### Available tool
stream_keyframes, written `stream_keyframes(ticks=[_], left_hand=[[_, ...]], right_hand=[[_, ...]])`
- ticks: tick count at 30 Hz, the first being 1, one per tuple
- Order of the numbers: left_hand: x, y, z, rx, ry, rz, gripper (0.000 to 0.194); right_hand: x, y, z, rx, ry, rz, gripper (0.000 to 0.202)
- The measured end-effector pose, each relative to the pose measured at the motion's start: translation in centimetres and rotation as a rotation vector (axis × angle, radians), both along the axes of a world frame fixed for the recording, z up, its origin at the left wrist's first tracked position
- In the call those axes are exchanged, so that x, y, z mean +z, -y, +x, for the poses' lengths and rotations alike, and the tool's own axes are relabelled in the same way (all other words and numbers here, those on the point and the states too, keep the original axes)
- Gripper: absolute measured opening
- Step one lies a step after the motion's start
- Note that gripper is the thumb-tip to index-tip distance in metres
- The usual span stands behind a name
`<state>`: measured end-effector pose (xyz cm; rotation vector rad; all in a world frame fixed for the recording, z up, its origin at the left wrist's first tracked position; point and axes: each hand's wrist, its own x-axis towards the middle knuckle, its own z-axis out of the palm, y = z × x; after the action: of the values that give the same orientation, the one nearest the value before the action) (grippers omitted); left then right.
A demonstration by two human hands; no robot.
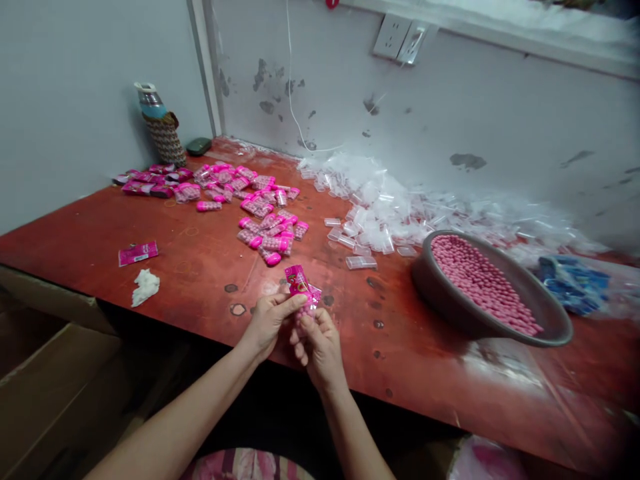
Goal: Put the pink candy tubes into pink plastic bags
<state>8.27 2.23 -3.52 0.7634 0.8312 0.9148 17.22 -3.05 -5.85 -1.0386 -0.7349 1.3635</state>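
Near the front edge of the table, my left hand (270, 323) and my right hand (319, 343) are close together. Both pinch a small clear container of pink candies, partly inside a pink printed wrapper (296, 279); fingers cover much of it. Just beyond my hands lies a pile of pink-capped candy containers (273, 237). Further back are more filled containers (257, 205). A flat pink wrapper (138, 254) lies to the left beside a crumpled white scrap (145, 288).
On the right, a brown basin (560, 330) of pink candies (480, 283) rests tilted. Clear empty containers (390, 207) are heaped along the wall. Wrapped pieces (150, 183), a bottle in a woven holder (163, 130) and blue packets (575, 283) also lie on the red table (200, 290).
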Motion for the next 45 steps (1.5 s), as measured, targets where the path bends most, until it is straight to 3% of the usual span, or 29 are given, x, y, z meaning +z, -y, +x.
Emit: stream_keyframes(ticks=[7, 9, 13, 16, 22, 31, 38, 45], left_hand=[[-0.2, -0.3, 0.1, 0.017, -0.101, 0.057, 0.024], [-0.1, -0.1, 0.0, -0.017, -0.125, 0.081, 0.023], [0.5, 0.5, -0.2, -0.232, 0.012, 0.005, 0.025], [0.8, 0.5, -0.2, -0.322, 0.078, -0.027, 0.026], [0.2, 0.6, 0.3, -0.08, 0.112, -0.118, 0.022], [0.8, 1.9, -0.1, -0.296, 0.048, -0.108, 0.019], [0.3, 2.4, -0.1, -0.157, 0.199, -0.021, 0.03], [-0.4, 2.7, 1.0, -0.047, 0.174, -0.067, 0.03]], right_hand=[[0.0, 0.7, 0.3, -0.193, 0.304, 0.026, 0.023], [-0.2, 0.8, 0.2, -0.146, 0.228, 0.027, 0.023], [-0.4, 0.9, 0.0, -0.014, -0.011, 0.04, 0.022], [0.0, 1.0, -0.2, -0.016, -0.02, 0.044, 0.021], [0.9, 1.3, -0.5, -0.127, 0.213, 0.041, 0.02], [0.7, 1.9, -0.5, -0.15, 0.186, 0.086, 0.02], [1.1, 1.3, -0.1, -0.051, 0.075, 0.035, 0.022], [0.7, 0.9, -0.3, -0.169, 0.017, 0.046, 0.023]])
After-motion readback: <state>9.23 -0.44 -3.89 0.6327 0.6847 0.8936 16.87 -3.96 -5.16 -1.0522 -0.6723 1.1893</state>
